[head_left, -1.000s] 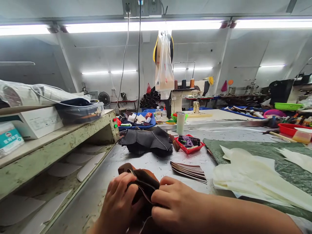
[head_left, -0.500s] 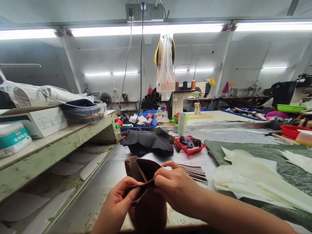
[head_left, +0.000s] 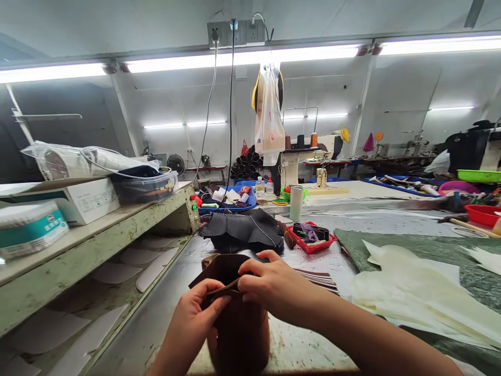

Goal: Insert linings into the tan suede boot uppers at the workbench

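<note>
A brown leather piece (head_left: 245,331), shaped like an open-topped tube, stands upright at the near edge of the table. My left hand (head_left: 194,313) pinches its near rim between thumb and fingers. Close beside it, my right hand (head_left: 270,282) grips the same rim from the right, with the index finger raised. The inside of the tube is dark, and its lower end is cut off by the frame. Just behind lies a folded black leather piece (head_left: 242,230). Brown strips (head_left: 319,279) fan out past my right wrist.
A red tray (head_left: 313,241) holds a phone. A pale cylinder (head_left: 296,203) stands behind it. To the right, cream sheets (head_left: 410,287) lie on a green mat (head_left: 356,240). On the left, a shelf (head_left: 156,219) carries boxes above flat white cut-outs (head_left: 156,269).
The rim of the brown leather has been drawn together and turned, so its top opening looks wider. Both hands keep their pinch. The view has shifted slightly left and up.
</note>
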{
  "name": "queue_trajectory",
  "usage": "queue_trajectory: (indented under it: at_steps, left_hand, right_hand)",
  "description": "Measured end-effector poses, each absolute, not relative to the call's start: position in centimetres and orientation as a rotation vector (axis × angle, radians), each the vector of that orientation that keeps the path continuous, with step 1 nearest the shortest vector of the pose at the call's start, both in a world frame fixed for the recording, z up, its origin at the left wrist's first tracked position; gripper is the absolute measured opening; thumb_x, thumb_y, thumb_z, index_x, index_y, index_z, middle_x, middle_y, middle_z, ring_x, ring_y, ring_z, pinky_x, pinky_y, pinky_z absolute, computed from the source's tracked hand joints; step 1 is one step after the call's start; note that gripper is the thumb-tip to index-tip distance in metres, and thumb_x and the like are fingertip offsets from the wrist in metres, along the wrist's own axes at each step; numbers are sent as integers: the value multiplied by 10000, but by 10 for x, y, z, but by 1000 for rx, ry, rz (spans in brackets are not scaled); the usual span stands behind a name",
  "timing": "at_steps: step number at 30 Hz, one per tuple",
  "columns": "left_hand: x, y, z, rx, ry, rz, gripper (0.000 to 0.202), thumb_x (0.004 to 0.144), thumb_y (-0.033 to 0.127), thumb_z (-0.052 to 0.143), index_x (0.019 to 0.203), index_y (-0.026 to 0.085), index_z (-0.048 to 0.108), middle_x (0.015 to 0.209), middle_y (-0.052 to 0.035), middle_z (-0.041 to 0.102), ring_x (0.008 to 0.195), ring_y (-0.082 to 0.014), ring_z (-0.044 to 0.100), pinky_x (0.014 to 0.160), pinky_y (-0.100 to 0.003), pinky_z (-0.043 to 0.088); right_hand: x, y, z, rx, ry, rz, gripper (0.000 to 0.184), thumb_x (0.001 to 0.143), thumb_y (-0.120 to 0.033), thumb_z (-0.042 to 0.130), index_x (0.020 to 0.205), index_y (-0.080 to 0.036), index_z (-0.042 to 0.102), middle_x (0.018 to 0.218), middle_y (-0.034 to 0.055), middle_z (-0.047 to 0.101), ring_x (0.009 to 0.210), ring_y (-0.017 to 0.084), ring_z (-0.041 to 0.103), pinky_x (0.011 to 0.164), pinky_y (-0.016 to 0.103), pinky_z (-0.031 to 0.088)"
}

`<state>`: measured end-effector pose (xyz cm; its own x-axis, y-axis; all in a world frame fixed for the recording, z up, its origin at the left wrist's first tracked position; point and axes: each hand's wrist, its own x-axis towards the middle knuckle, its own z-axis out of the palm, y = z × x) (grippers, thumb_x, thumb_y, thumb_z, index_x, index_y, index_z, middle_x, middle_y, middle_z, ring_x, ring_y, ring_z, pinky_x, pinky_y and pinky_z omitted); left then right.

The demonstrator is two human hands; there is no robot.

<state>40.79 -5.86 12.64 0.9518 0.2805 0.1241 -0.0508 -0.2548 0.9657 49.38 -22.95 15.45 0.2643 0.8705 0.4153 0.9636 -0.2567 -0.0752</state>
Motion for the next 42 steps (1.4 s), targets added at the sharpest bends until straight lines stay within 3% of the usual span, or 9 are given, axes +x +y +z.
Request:
queue_trajectory:
  at_steps: [2,5,9,12,15,18,30,42]
  left_hand:
    - [410,-56,126,1835,120,257,245,658,400,628,741,169,622,628,5,582,576,-126,480,536,-221,389]
    - [411,-57,129,1872,123,231,227,661,386,619,716,166,619,597,15,549,547,-115,439,518,-222,361]
    - [412,-57,134,1892,140,261,199,645,358,621,687,164,616,599,21,542,566,-115,429,529,-219,341]
    - [415,-51,130,1922,80,215,226,663,387,614,719,168,615,625,17,547,593,-123,444,547,-223,352]
    - [418,-46,124,1947,41,157,250,684,412,602,779,182,619,675,10,576,615,-133,467,561,-228,370]
    - [417,-48,123,1901,66,149,258,677,419,612,773,179,623,668,12,576,613,-132,472,560,-225,369]
    - [415,-62,125,1638,231,259,292,571,428,693,676,161,638,561,29,561,525,-91,434,510,-201,340]
    - [424,-55,107,1595,192,375,311,544,450,737,606,160,646,565,-6,623,541,-122,517,531,-210,411]
  right_hand:
    - [499,-230,157,-2219,-1700,-337,176,795,-338,601,908,-205,579,959,14,613,835,134,567,909,366,283]
    - [512,-232,163,-2086,-1770,-121,245,687,-361,704,759,-171,569,871,-7,630,823,124,571,866,307,328]
    - [525,-233,168,-1914,-1876,36,157,737,-242,668,710,-163,535,895,-15,623,856,94,565,948,303,276]
    - [524,-229,168,-2093,-1791,87,92,785,-224,617,766,-181,538,711,-61,593,661,76,541,1004,391,218]
    - [519,-225,166,-2262,-1688,14,65,810,-214,576,765,-186,539,614,-76,546,552,70,479,1004,384,241]
    - [515,-222,162,-2300,-1651,-38,69,826,-203,537,759,-188,535,602,-71,529,537,73,461,997,361,274]
    - [512,-222,159,-2320,-1595,-26,54,835,-177,484,786,-189,505,578,-70,516,545,94,492,1018,461,230]
    - [509,-224,165,-2287,-1555,39,71,827,-161,477,771,-199,500,580,-75,517,559,98,503,1024,468,202]
